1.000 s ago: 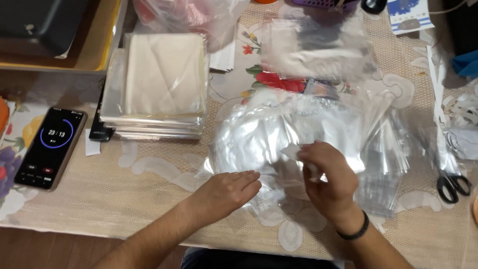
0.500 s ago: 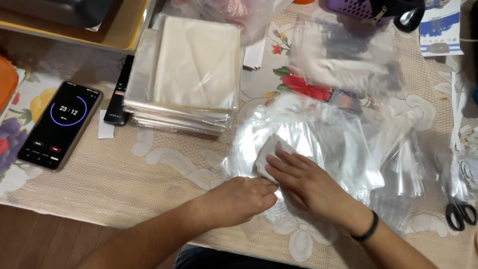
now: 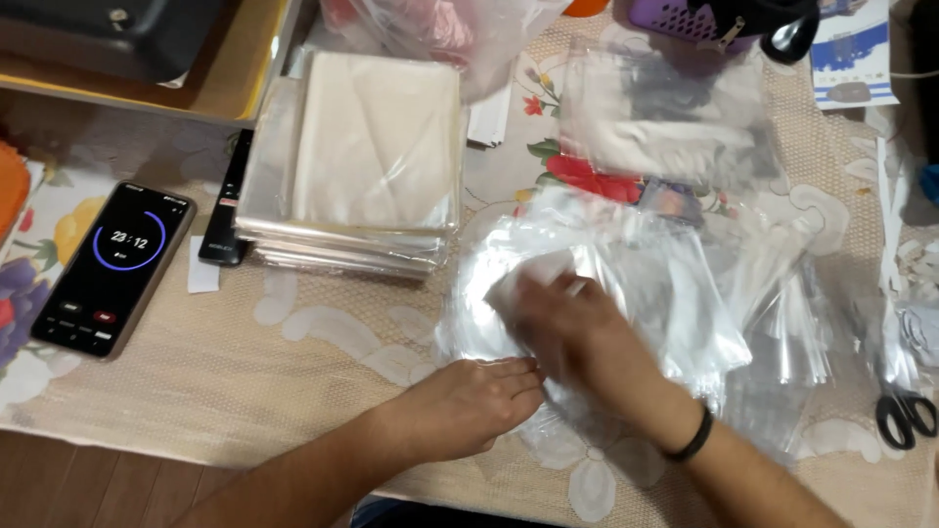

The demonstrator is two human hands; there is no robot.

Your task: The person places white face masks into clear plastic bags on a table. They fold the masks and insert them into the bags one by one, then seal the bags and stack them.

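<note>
A clear plastic bag (image 3: 675, 293) lies on top of a loose pile of the same bags, right of the table's middle. My left hand (image 3: 469, 401) rests flat on the bag's near left edge, fingers together, and pins it to the tablecloth. My right hand (image 3: 577, 332) is blurred with motion. It lies over the bag's mouth with its fingers on a white folded piece (image 3: 528, 277), which shows at the bag's left end. A black band is on my right wrist.
A stack of filled clear bags with cream cloth (image 3: 362, 156) stands at the back left, a black remote (image 3: 227, 210) beside it. A phone showing a timer (image 3: 112, 264) lies at the left. Scissors (image 3: 905, 416) lie at the right edge. More bags (image 3: 665, 117) lie behind.
My right hand has moved left and away from me across the bag, pushing the white folded piece along. My left hand has stayed near the bag's front edge. The view has shifted.
</note>
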